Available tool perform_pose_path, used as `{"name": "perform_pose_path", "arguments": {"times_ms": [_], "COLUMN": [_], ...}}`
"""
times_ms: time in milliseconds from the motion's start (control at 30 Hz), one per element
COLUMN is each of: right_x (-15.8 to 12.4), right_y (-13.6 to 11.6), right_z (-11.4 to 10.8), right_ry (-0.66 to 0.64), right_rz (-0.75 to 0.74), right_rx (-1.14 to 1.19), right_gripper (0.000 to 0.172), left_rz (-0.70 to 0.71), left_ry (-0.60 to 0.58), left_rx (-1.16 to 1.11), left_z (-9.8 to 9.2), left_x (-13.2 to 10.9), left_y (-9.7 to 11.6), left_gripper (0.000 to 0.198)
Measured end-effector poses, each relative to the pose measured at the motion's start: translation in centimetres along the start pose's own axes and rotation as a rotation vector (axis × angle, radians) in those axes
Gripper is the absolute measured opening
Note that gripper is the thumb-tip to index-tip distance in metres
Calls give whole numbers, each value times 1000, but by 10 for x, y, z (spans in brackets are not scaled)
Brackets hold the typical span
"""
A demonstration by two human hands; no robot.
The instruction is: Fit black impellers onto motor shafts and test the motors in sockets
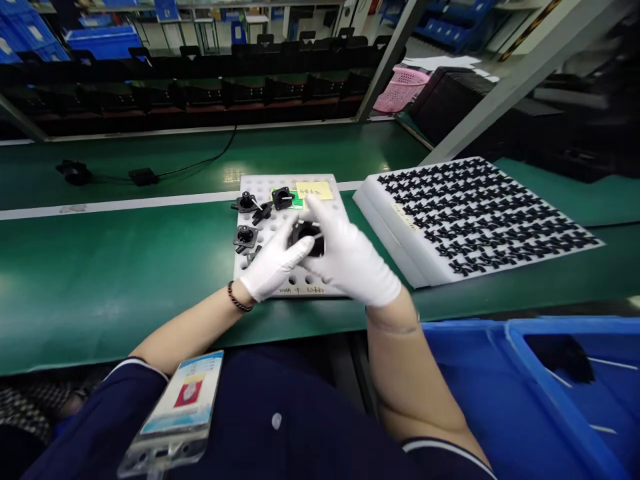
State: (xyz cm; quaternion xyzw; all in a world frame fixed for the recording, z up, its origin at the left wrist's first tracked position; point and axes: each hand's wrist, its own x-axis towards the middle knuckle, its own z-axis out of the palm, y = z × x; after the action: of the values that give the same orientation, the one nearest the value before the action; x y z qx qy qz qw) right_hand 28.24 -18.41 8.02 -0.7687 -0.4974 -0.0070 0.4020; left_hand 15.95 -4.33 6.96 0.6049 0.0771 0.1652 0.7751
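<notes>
White gloves cover both of my hands. My left hand [273,264] and my right hand [346,256] hold a small black squarish housing [316,247] between them, with fingers wrapped about its sides. Its far side is hidden by the fingers. Below it lies a white foam tray [260,181] with rows of round holes. On the tray's left part sit several black flanged parts, among them one with a round hub [245,235] and another at the top [283,198]. A yellow paper note [315,191] and a green circuit board [296,203] lie behind my fingers.
A thick white foam block [395,230] on the right bears many small black bladed pieces [480,213]. Blue bins [465,393] stand at my lower right. A cabled black device [143,177] lies on the green bench [100,267]. A metal post [393,60] rises behind.
</notes>
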Motion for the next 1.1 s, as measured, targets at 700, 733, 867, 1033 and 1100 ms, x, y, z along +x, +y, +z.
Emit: {"name": "perform_pose_path", "arguments": {"times_ms": [700, 733, 867, 1033, 1100], "right_x": [-123, -124, -128, -114, -105], "right_y": [25, 26, 30, 21, 16], "right_z": [0, -1, -8, -7, -1], "right_ry": [1027, 1006, 942, 959, 923], "right_rz": [410, 410, 401, 534, 540], "right_rx": [976, 1016, 1228, 1431, 1433], "right_gripper": [33, 33, 38, 34, 38], "left_rz": [51, 36, 11, -270, -337], "left_ry": [-373, -345, -136, -85, -87], "left_rx": [808, 767, 475, -229, -346], "left_z": [72, 73, 68, 44, 39], "left_x": [122, 123, 109, 64, 43], "left_y": [-88, -89, -71, -26, -15], "left_gripper": [27, 25, 26, 35, 39]}}
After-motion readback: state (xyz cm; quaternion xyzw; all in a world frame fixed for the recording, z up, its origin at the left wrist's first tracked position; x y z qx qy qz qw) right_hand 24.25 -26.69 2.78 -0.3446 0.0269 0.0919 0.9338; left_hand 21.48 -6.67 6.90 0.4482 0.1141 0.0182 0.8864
